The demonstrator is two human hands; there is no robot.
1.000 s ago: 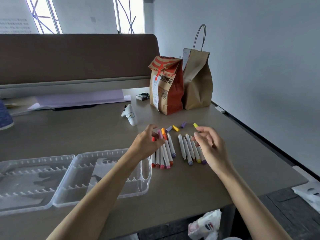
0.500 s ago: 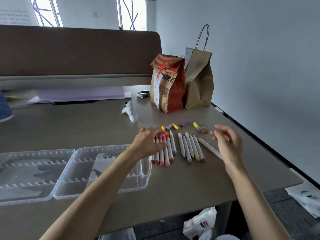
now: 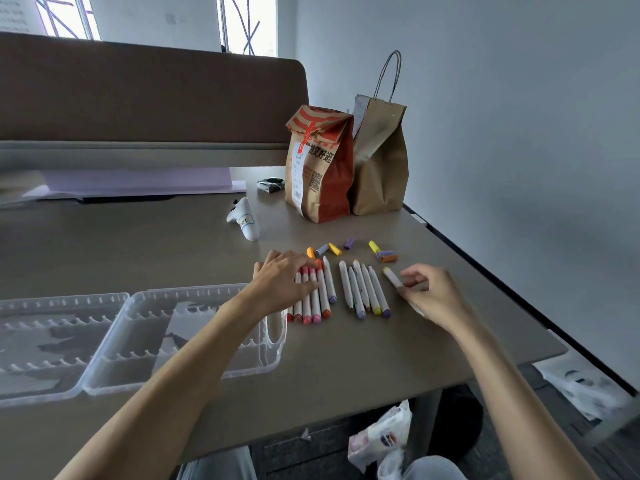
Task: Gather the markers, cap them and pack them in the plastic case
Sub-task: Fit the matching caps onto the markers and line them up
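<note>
1. The plastic case [image 3: 194,289] lies open at the left of the table [image 3: 346,368]. Its two clear halves are side by side. Inside them there are rows of small comb-like ribs, and the table shows through the thin bottom.
2. Two paper bags stand at the far side and touch each other. The striped bag [image 3: 322,174] is red and tan, folded closed at the top, with a white label. The brown bag [image 3: 381,168] is creased and has thin cord handles. What they hold is hidden.
3. The markers lie on the table, just right of the case. They are slim white tubes in two rows: the red-capped markers [image 3: 315,306] and the purple-capped markers [image 3: 363,292].
4. The left hand [image 3: 280,278] rests on the red-capped markers, with fingers almost straight and close together.
5. The right hand [image 3: 433,296] pinches one white marker [image 3: 393,277] between the thumb and curled fingers. The marker's yellowish tip points away.
6. The loose caps [image 3: 334,249] are short cylinders in orange, yellow and purple, scattered behind the rows.
7. A smooth white controller [image 3: 244,220] lies further back.
</note>
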